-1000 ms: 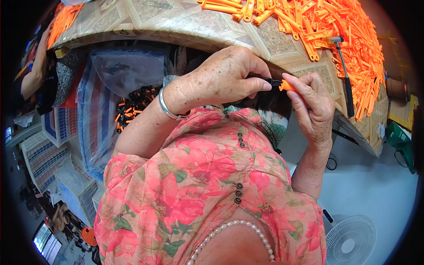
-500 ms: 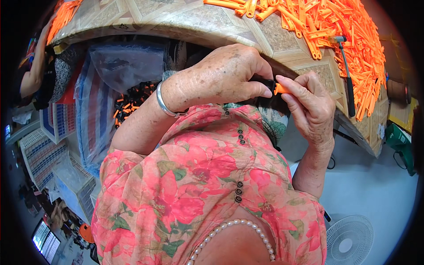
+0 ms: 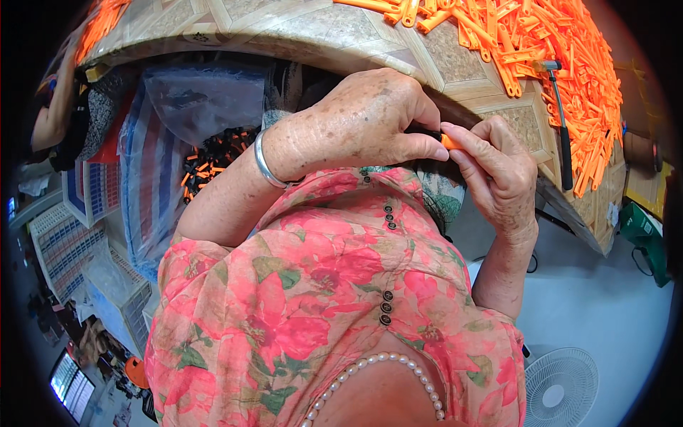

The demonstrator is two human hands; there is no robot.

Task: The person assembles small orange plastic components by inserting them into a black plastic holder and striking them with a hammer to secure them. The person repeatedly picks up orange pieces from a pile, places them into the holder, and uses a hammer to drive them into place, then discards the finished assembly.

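Just off the table edge, both of my hands meet over one small black and orange part. My left hand (image 3: 366, 117) has its thumb and fingers pinched round the black piece (image 3: 428, 131), most of which is hidden by the grip. On the other side, the fingertips of my right hand (image 3: 502, 174) close on the short orange plastic handle (image 3: 449, 142). The orange end touches or enters the black piece; fingers cover the joint, so I cannot tell how deep it sits.
A big heap of orange plastic handles (image 3: 580, 85) covers the table's right side, beside a small hammer (image 3: 560, 117). Below left, a striped bag (image 3: 142, 171) holds black and orange parts (image 3: 213, 160). Another person's arm (image 3: 55, 117) shows far left. A white fan (image 3: 558, 388) stands lower right.
My right fingertips have shifted slightly left, closer to my left thumb. Less of the orange handle shows between the two hands. Both hands keep their grip.
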